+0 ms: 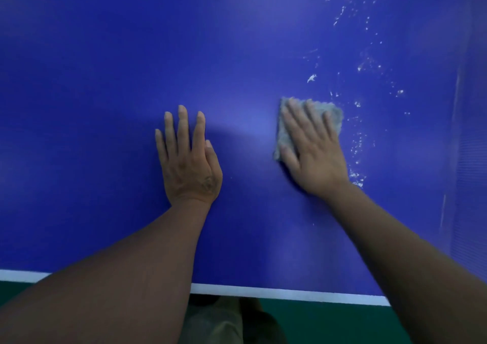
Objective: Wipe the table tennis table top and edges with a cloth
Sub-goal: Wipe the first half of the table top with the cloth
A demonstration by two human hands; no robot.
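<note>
On the blue bench (105,106), near its white front edge line (263,292): left hand (191,164), flat, fingers straight, holding nothing; right hand (313,154), fingers extended, pressing a grey cloth (333,113) against the surface. White specks (358,143) just right of the cloth. Green floor (329,322) below.

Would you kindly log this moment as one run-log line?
right hand: flat on cloth | left hand: flat on table | white specks: right of cloth
</note>
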